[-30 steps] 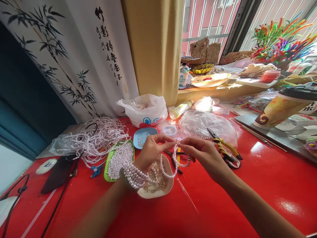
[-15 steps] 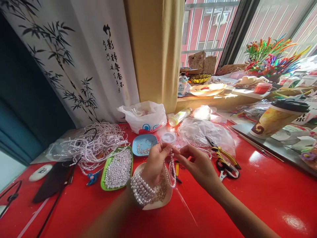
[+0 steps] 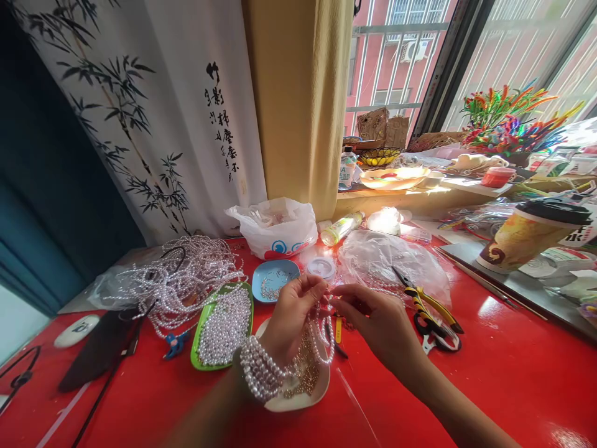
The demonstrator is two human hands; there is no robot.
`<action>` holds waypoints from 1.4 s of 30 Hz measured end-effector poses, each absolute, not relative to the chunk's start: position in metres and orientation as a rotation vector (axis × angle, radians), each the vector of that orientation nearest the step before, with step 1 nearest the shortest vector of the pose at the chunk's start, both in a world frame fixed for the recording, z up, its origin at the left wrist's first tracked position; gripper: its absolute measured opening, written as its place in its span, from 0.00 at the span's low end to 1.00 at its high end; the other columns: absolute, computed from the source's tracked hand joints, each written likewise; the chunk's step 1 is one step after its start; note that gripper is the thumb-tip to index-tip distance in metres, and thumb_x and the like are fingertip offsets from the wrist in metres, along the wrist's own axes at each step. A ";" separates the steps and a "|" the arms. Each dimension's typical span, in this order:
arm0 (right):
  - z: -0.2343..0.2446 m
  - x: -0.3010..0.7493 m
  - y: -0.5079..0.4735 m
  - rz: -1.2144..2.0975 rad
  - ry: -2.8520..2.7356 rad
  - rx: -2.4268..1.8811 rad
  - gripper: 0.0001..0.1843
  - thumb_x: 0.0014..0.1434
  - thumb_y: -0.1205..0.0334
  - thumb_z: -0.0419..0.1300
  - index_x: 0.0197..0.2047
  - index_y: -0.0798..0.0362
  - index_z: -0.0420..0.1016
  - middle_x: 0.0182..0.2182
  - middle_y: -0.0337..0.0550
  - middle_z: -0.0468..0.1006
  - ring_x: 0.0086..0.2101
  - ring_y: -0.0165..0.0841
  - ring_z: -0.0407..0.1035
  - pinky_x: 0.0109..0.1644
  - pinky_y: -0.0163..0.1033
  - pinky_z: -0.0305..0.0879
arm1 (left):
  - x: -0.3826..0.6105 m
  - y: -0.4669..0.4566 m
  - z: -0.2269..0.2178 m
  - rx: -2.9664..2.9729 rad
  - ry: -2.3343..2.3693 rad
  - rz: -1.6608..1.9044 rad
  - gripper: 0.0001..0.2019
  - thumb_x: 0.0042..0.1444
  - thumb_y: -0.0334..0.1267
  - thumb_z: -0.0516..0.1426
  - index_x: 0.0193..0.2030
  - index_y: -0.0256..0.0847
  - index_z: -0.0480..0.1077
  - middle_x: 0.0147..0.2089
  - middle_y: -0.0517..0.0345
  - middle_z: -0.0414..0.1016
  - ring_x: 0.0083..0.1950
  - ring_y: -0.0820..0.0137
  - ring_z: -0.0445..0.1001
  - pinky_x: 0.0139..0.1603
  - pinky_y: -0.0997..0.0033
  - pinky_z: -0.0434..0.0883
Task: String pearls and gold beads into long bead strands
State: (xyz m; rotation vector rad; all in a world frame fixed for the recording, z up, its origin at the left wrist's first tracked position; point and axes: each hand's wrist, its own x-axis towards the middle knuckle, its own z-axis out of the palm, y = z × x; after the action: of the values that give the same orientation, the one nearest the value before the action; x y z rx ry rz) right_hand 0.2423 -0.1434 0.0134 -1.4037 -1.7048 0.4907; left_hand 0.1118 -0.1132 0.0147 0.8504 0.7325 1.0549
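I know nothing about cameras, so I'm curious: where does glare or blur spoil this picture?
In the head view, sunlight bleaches the crumpled white bundle, and glare spots the glossy red tabletop; in the head view, the bare left forearm softens toward the bottom edge, and fine detail at the pinched top of the looped white pearl strand is hard to make out.

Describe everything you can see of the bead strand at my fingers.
The bead strand has small, round, glossy pearl-like beads, pale pinkish white. It hangs in loops beneath the left hand, whose fingers pinch its top; the right hand meets it there, its grip unclear. The loops overlap the cream dish in view; contact can't be told.
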 end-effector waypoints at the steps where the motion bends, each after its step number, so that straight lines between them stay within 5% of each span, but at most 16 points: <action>1: 0.014 0.242 -0.144 0.473 -1.713 -1.414 0.09 0.52 0.58 0.55 0.32 0.54 0.71 0.19 0.38 0.72 0.19 0.25 0.64 0.23 0.31 0.60 | 0.111 -0.113 0.014 0.831 0.719 1.045 0.11 0.42 0.38 0.61 0.29 0.35 0.64 0.27 0.63 0.64 0.26 0.80 0.64 0.28 0.79 0.65; 9: 0.025 0.240 -0.146 0.131 -1.827 -1.303 0.07 0.53 0.64 0.53 0.28 0.52 0.71 0.24 0.40 0.75 0.23 0.27 0.66 0.28 0.32 0.62 | 0.102 -0.109 0.012 0.880 0.760 0.941 0.10 0.43 0.38 0.60 0.28 0.34 0.65 0.25 0.60 0.66 0.24 0.79 0.64 0.26 0.78 0.64; 19: 0.026 0.250 -0.130 0.844 -1.529 -1.336 0.12 0.52 0.55 0.54 0.27 0.55 0.68 0.19 0.38 0.68 0.22 0.26 0.62 0.25 0.32 0.61 | 0.090 -0.106 0.016 1.053 0.718 0.762 0.09 0.46 0.39 0.57 0.28 0.32 0.69 0.23 0.56 0.69 0.18 0.83 0.56 0.17 0.81 0.50; 21: 0.023 0.251 -0.131 0.674 -1.629 -1.388 0.11 0.52 0.55 0.54 0.29 0.55 0.68 0.22 0.41 0.70 0.23 0.28 0.64 0.26 0.34 0.62 | 0.089 -0.105 0.015 1.100 0.726 0.753 0.09 0.47 0.39 0.56 0.27 0.32 0.68 0.23 0.56 0.69 0.17 0.83 0.54 0.16 0.81 0.48; 26: 0.024 0.244 -0.145 -0.550 -1.877 -1.302 0.17 0.51 0.66 0.56 0.46 0.54 0.65 0.41 0.49 0.72 0.40 0.38 0.65 0.42 0.43 0.61 | 0.091 -0.101 0.009 1.160 0.776 0.802 0.11 0.45 0.40 0.58 0.25 0.33 0.66 0.22 0.57 0.69 0.17 0.82 0.58 0.19 0.80 0.54; 28: 0.024 0.239 -0.151 -0.779 -2.032 -1.173 0.20 0.51 0.69 0.56 0.49 0.52 0.64 0.44 0.47 0.72 0.43 0.38 0.64 0.44 0.42 0.59 | 0.092 -0.101 0.007 1.129 0.770 0.825 0.12 0.43 0.41 0.59 0.25 0.33 0.65 0.20 0.59 0.68 0.18 0.81 0.60 0.20 0.79 0.56; 35: 0.016 0.235 -0.146 -0.148 -2.154 -1.304 0.14 0.59 0.63 0.46 0.44 0.53 0.69 0.35 0.44 0.77 0.30 0.31 0.71 0.30 0.34 0.64 | 0.089 -0.101 0.008 1.071 0.721 0.795 0.17 0.39 0.46 0.61 0.27 0.36 0.60 0.18 0.61 0.67 0.18 0.79 0.63 0.21 0.79 0.57; 42: 0.022 0.239 -0.147 0.105 -2.118 -1.376 0.10 0.54 0.63 0.49 0.33 0.52 0.72 0.26 0.42 0.77 0.24 0.30 0.70 0.28 0.34 0.62 | 0.085 -0.100 0.011 1.148 0.669 0.704 0.16 0.40 0.40 0.62 0.32 0.35 0.60 0.21 0.59 0.69 0.20 0.78 0.65 0.23 0.78 0.60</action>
State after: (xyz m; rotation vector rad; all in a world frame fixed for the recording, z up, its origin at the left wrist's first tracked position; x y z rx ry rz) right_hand 0.2393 -0.1467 0.0218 -1.3764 -2.1178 0.1049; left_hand 0.0850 -0.1003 0.0112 1.1484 0.6693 0.7036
